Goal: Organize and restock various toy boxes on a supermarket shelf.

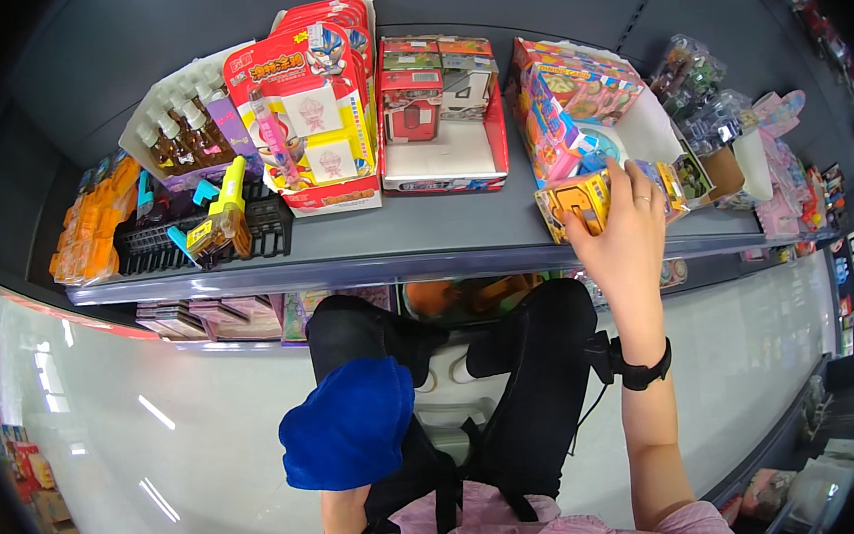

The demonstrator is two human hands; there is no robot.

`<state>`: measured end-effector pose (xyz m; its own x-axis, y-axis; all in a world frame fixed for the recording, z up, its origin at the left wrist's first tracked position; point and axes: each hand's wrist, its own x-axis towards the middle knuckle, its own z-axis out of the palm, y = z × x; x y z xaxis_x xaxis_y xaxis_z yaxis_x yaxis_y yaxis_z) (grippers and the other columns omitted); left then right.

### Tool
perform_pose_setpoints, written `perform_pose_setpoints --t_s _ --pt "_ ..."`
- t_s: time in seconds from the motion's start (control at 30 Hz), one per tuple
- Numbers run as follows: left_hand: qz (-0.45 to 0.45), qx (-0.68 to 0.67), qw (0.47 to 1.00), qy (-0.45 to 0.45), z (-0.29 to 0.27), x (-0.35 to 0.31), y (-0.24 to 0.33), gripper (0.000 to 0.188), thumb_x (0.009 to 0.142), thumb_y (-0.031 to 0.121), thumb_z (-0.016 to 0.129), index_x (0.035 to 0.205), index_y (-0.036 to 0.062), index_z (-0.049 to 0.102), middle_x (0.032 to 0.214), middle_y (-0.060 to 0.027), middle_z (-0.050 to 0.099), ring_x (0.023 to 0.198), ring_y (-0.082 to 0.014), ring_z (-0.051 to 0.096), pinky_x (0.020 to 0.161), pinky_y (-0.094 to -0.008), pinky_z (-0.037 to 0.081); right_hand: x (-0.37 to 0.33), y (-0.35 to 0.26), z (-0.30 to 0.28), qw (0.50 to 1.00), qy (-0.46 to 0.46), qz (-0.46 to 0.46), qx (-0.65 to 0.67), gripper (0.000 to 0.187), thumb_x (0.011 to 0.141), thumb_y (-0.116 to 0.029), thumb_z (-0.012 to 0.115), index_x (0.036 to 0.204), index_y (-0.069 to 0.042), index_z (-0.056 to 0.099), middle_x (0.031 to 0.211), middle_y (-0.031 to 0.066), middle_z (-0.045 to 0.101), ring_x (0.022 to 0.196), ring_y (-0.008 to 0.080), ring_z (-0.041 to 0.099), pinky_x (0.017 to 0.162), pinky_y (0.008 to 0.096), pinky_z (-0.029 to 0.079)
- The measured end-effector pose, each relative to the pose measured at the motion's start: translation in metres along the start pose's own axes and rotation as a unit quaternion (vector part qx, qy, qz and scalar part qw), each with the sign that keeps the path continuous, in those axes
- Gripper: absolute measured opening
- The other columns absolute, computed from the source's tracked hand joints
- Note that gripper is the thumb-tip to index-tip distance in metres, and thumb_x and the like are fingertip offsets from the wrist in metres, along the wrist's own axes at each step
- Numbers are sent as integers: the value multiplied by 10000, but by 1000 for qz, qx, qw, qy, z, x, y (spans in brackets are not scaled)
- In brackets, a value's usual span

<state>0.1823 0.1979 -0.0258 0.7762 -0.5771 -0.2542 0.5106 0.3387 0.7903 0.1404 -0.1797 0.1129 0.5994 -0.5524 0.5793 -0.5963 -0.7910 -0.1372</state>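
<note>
Head view | right of red tray (446,183): yellow box (582,198), probably light, stiff, crushable card; best pinched by opposite edges | right grip (630,231): partly closed about box | left grip: hidden by blue cloth (344,426), below tray; cannot tell closure

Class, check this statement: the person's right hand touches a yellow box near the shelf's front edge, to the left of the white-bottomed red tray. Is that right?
Not quite: the side is wrong. The head view shows the person's right hand touching a yellow box near the shelf's front edge, but to the right of the white-bottomed red tray.
</note>
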Motion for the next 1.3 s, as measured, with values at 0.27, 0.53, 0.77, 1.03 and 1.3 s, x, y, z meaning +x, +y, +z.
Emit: perform_pose_setpoints --t_s 0.27,0.53,0.77,1.03,1.3 --pt "-9 -63 998 -6 -3 1 3 595 1057 429 332 1531 80 252 1556 -128 332 1414 -306 351 1173 -465 290 -2 10 20 999 33 -33 -7 674 770 -238 754 1348 -33 474 1343 219 489 1245 409 444 1050 523 313" --pt "-12 -41 999 -9 1 3 3 535 1061 321 377 1518 65 269 1541 -127 357 1401 -289 371 1172 -432 300 -11 10 13 995 50 -59 -60 598 805 -285 683 1327 -47 513 1337 219 477 1237 413 421 1062 536 293" --pt "37 129 991 -4 14 6 2 511 1049 263 424 1485 20 315 1494 -144 415 1359 -281 427 1145 -415 342 -6 5 15 994 80 -45 -62 519 799 -331 715 1184 -26 547 1315 225 493 1216 409 442 1045 528 310" --pt "-26 -79 997 -7 0 5 1 586 1058 413 335 1524 65 264 1548 -143 341 1412 -312 352 1178 -466 283 5 10 21 994 105 1 -18 467 772 -303 755 1036 -2 514 1160 204 547 1118 386 501 973 483 371" --pt "-21 -89 996 -10 1 6 -1 582 1055 415 343 1518 68 281 1544 -138 352 1409 -313 357 1174 -469 290 8 12 31 990 129 -14 -47 555 810 -312 714 1221 13 529 1281 229 514 1199 395 466 1054 519 302"
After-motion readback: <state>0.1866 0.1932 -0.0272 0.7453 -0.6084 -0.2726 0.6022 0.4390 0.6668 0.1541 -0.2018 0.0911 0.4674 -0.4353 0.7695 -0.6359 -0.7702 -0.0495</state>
